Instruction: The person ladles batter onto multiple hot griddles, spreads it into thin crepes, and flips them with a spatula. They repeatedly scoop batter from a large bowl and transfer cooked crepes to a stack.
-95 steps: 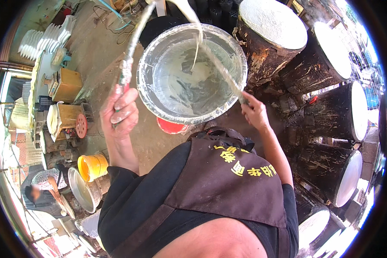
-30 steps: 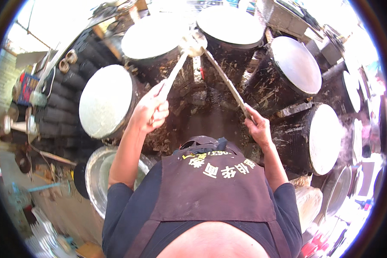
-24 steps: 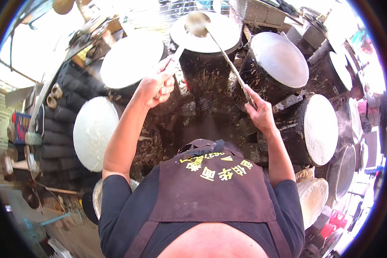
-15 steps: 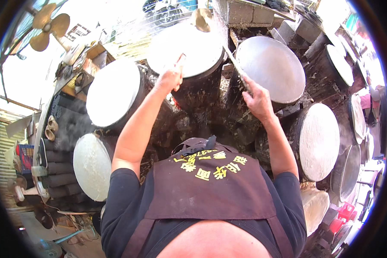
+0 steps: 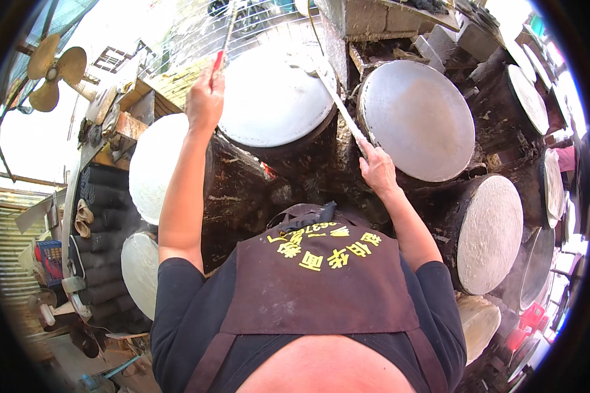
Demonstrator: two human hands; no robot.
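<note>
My left hand [image 5: 205, 98] is closed round the red grip of a long metal-handled ladle [image 5: 230, 26], raised beyond the left rim of the middle round griddle [image 5: 269, 105]. The ladle's head lies outside the picture. My right hand [image 5: 377, 167] grips a long pale stick [image 5: 343, 108] crusted with white batter. Its far end lies over the upper right of that griddle, beside a small white clump. A smooth white layer coats the griddle. Just beyond my right hand, another round griddle [image 5: 416, 121] bears a greyish-white sheet.
More white-covered griddles stand around me, one at the left [image 5: 157, 170] and one at the right [image 5: 490, 232]. A brass-coloured fan [image 5: 57, 71] is at the upper left. Concrete blocks [image 5: 380, 23] and a wire grille [image 5: 196, 26] are at the back. Steam hangs at the left.
My left hand has swung left and up with the ladle, away from over the middle griddle. My right hand has come slightly nearer, and the stick's end now reaches over that griddle.
</note>
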